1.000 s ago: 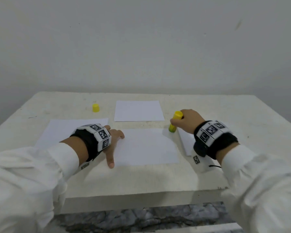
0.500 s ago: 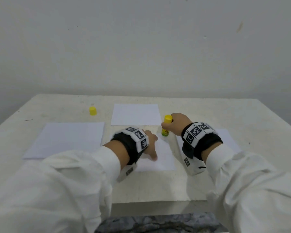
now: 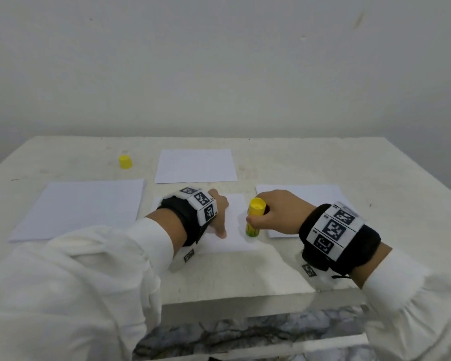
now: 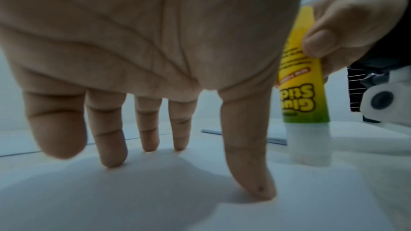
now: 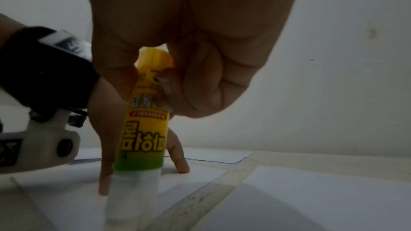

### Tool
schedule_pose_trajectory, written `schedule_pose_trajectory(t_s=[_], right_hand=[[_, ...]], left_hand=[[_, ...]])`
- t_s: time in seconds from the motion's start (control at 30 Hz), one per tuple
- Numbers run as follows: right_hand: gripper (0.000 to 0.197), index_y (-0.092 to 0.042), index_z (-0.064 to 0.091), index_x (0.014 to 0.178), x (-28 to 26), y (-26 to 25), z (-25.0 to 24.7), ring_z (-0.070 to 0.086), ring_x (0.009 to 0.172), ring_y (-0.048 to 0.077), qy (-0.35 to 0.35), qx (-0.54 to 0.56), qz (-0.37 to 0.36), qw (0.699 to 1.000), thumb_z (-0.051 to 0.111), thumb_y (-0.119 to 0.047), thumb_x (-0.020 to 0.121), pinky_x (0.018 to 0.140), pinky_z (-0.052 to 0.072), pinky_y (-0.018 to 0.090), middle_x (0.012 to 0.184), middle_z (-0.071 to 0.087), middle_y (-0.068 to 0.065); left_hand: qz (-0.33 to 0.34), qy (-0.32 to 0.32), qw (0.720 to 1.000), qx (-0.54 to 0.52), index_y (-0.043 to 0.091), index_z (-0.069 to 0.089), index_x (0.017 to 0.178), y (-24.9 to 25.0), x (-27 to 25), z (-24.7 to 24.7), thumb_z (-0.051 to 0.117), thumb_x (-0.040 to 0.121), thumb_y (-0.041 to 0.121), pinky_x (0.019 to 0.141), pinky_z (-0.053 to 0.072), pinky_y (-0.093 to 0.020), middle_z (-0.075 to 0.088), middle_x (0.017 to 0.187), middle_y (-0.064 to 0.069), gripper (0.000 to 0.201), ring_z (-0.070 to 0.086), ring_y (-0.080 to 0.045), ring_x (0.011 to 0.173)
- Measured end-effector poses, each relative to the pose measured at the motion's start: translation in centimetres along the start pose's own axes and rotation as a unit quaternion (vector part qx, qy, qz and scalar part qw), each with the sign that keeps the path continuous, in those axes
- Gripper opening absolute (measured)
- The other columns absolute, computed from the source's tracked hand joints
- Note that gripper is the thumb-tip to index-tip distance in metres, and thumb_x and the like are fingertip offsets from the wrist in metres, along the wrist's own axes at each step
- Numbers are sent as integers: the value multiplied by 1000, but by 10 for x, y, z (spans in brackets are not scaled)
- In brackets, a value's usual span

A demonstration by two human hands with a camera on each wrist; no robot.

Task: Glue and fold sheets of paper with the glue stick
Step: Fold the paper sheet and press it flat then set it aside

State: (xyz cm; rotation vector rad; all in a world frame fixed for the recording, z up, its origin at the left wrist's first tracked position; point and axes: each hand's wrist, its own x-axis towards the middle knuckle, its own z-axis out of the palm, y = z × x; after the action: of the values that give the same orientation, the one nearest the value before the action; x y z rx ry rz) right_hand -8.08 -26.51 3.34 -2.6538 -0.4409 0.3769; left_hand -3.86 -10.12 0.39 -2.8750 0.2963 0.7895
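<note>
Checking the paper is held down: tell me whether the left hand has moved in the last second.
Yes. The left hand has slid right across the near sheet, from its left edge towards the glue stick.

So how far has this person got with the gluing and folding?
Early on. Done: the yellow cap is off and stands apart on the table. In hand: the left hand presses flat on the middle sheet while the right hand holds the glue stick tip-down on it. Left: no sheet looks folded, including the left sheet, far sheet and right sheet.
</note>
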Motion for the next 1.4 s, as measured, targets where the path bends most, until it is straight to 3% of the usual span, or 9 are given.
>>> schedule_pose_trajectory(t_s=[0.2, 0.37, 0.53, 0.67, 0.87, 1.07, 1.2, 1.27, 1.4], right_hand=[[9, -8, 59, 88, 20, 24, -27, 63, 62, 17, 112, 324, 74, 937, 65, -8, 82, 52, 43, 26, 77, 66, 9], [14, -9, 52, 89, 72, 33, -30, 59, 76, 21, 121, 483, 127, 858, 48, 4, 90, 69, 49, 35, 88, 57, 12], [40, -10, 56, 122, 119, 36, -29, 56, 96, 24, 180, 270, 172, 930, 66, -8, 84, 79, 42, 26, 113, 59, 10], [37, -7, 56, 117, 139, 34, -26, 57, 107, 30, 154, 111, 184, 964, 67, -13, 82, 83, 43, 31, 117, 60, 12], [36, -9, 55, 117, 151, 37, -22, 58, 100, 29, 112, 53, 202, 972, 65, -13, 83, 83, 45, 32, 116, 61, 11], [46, -5, 46, 120, 145, 35, -22, 57, 102, 31, 101, 73, 237, 963, 69, -17, 82, 89, 47, 36, 111, 58, 12], [45, -2, 44, 108, 122, 22, -27, 59, 88, 30, 146, 69, 288, 944, 64, -34, 84, 74, 50, 36, 89, 55, 10], [22, -5, 49, 84, 112, 5, -29, 53, 70, 21, 89, 29, 237, 967, 61, -24, 86, 55, 39, 26, 72, 48, 4], [41, -13, 39, 56, 105, -64, -16, 38, 52, 12, -38, -56, 81, 994, 63, -27, 88, 48, 29, 22, 60, 42, 0]], left_hand=[[20, 27, 998, -45, 23, 29, 146, -4, -5, 4, 76, 70, 52, 106, 37, -45, 34, 145, -3, 94, 39, -29, 130], [30, 33, 997, -55, 21, 36, 143, -8, -10, 5, 72, 80, 42, 105, 37, -38, 37, 144, 0, 75, 38, -26, 130], [43, 29, 997, -58, 23, 40, 142, -13, -8, 3, 70, 84, 22, 98, 44, -34, 28, 143, -4, 65, 46, -27, 122], [49, 28, 997, -49, 21, 37, 141, -14, -6, 5, 69, 85, 24, 98, 39, -34, 35, 139, -7, 64, 42, -28, 125], [68, 34, 996, -46, 9, 49, 131, -20, -5, 4, 59, 93, 21, 98, 36, -30, 43, 136, -8, 41, 41, -25, 124], [85, 45, 995, -26, 21, 54, 130, -24, -11, 4, 52, 96, 29, 104, 36, -35, 42, 140, -1, 35, 35, -24, 129], [103, 64, 981, -151, 25, 57, 125, -51, -31, 0, 52, 95, 35, 101, 36, -28, 48, 135, 3, 31, 44, -15, 124], [85, 104, 967, -217, 26, 59, 121, -82, -45, -1, 54, 94, 35, 92, 37, -21, 53, 122, 8, 28, 49, -10, 115], [-57, 127, 960, -243, 22, 55, 126, -171, -69, 13, 60, 92, 35, 87, 35, -17, 54, 126, 5, 37, 51, -10, 113]])
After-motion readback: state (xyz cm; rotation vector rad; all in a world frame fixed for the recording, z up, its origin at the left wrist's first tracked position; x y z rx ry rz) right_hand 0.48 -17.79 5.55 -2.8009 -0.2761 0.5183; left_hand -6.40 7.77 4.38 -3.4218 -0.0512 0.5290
